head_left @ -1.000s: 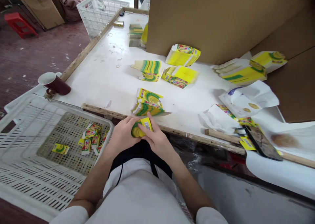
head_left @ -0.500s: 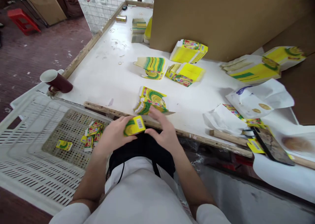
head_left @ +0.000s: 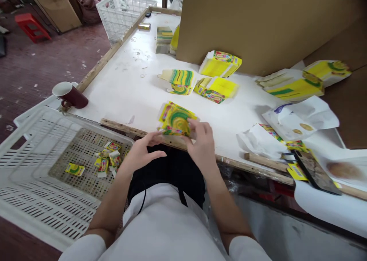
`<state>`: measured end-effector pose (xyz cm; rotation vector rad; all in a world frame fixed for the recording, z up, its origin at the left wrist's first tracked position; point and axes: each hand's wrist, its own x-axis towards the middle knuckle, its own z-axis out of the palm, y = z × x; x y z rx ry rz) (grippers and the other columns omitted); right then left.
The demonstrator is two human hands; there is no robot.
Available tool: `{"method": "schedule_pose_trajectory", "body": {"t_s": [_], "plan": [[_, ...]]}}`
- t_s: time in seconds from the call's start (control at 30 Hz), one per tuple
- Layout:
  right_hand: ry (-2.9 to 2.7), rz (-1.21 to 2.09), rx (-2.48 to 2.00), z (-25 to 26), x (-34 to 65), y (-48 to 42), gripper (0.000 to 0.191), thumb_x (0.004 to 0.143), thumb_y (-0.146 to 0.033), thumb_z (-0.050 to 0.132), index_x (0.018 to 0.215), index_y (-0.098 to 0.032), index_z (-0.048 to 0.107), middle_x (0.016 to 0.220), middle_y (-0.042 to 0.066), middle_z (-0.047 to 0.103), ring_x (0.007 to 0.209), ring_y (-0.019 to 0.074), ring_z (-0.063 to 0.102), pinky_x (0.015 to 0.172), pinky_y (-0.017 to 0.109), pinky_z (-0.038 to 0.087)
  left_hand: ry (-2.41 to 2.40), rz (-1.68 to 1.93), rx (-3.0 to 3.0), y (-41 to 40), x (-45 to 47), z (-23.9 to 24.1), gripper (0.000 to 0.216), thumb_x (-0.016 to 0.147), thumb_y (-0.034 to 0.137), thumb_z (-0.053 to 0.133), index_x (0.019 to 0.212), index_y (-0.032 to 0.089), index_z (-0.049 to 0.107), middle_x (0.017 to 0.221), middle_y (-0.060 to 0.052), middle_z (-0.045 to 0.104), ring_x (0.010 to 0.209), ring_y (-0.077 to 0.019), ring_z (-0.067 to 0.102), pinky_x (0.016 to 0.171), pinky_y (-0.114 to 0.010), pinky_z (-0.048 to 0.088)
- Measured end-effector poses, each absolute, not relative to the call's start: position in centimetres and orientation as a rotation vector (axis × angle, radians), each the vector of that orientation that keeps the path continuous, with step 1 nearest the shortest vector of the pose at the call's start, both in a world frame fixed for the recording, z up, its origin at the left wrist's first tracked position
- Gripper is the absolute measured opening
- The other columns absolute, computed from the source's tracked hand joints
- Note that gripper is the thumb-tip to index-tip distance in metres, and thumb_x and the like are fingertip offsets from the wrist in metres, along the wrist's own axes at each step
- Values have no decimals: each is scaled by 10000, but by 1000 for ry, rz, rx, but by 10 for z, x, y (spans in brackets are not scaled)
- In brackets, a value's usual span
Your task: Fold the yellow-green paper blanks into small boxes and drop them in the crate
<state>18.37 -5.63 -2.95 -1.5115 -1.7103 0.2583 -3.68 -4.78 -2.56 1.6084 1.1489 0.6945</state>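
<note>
A: Where were the hands?

B: The right hand (head_left: 202, 144) was at the near edge of the white work table (head_left: 123, 89), fingers closed on the top sheet of the stack of flat yellow-and-green printed carton blanks (head_left: 175, 119), which sat just inside the table's wooden edge strip (head_left: 126, 128). The top blank looked tilted up off the pile.

A: And the left?

B: The left hand (head_left: 143, 150) hovered just beside the stack, fingers spread and loosely curled, holding nothing.

A: Any finished work on show?

B: A small heap of folded yellow-and-green cartons (head_left: 110, 162) lay on the perforated floor of the big white plastic crate (head_left: 34, 200) at the person's left, with one folded carton (head_left: 74, 169) lying apart from it. The crate floor was mostly uncovered, so I judged the job early on.

A: What was left?

B: The stack under the right hand still showed many layers, though a count was impossible. More blanks lay further out: a fanned green-striped pile (head_left: 177, 79), two yellow bundles (head_left: 219, 75) near the brown cardboard wall (head_left: 258, 24), another stack (head_left: 164, 38) at the far end.

A: Anything else?

B: A dark red mug (head_left: 70, 94) on the table's left corner, and a black phone (head_left: 314, 171) on the right.
</note>
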Motion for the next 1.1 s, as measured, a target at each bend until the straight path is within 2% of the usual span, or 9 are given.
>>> {"method": "schedule_pose_trajectory", "body": {"t_s": [0.07,0.23,0.4,0.5,0.73,0.83,0.97,1.03,1.1], "plan": [[-1783,435,-1369,-26,169,-71,434,859,-153,613,1281,-246,574,1080,101,603,1035,290,561,956,484,500,995,989,1325,-53,-10,-35,724,648,597,809,1226,207,612,1139,-104,724,1107,-268,674,966,-400,543],[-1660,968,-1104,-35,139,-93,356,865,-238,677,1204,-287,581,1064,65,593,988,231,598,895,410,542,965,1488,765,-65,17,-36,507,843,682,554,1080,248,665,998,-72,739,1038,-238,693,898,-406,578],[-1273,1453,-859,-47,124,-96,451,785,-471,770,1106,-265,528,971,18,594,874,156,619,792,291,538,1048,1556,856,-70,10,-31,568,706,756,638,957,247,662,897,-78,701,1013,-284,669,889,-443,572],[-1232,1363,-909,-51,121,-97,455,777,-425,788,1093,-265,504,968,11,581,843,145,599,764,281,521,987,1408,956,-71,12,-30,602,674,781,637,941,242,630,901,-83,663,1008,-288,643,843,-434,569],[-1414,1393,-967,-45,120,-106,601,759,-428,797,1263,-234,532,1074,49,633,922,174,613,774,290,527,926,1653,826,-66,18,-29,430,804,658,577,847,237,504,718,18,446,630,-124,503,653,-273,512],[-1364,1361,-1025,-46,119,-100,560,754,-407,797,1234,-231,570,1073,49,663,910,180,635,783,297,538,972,1609,884,-66,16,-36,489,797,720,578,919,247,566,777,5,527,728,-133,558,736,-267,520],[-1208,1243,-1023,-49,129,-91,433,774,-374,771,1161,-243,629,1103,50,703,960,192,664,870,329,543,881,1513,916,-68,16,-40,779,675,884,534,1095,235,628,997,-68,656,925,-199,643,828,-323,549],[-1168,1249,-997,-49,137,-89,416,775,-387,767,1152,-249,655,1147,58,716,1028,212,675,925,361,544,906,1499,873,-67,17,-41,656,716,769,639,1089,230,656,993,-63,683,898,-184,658,806,-299,552],[-1128,1267,-1003,-50,142,-89,358,783,-411,757,1095,-248,696,1103,53,744,1009,219,693,924,381,559,988,1517,830,-64,18,-42,423,757,581,738,969,218,694,867,-25,696,772,-135,647,728,-241,542]]}}
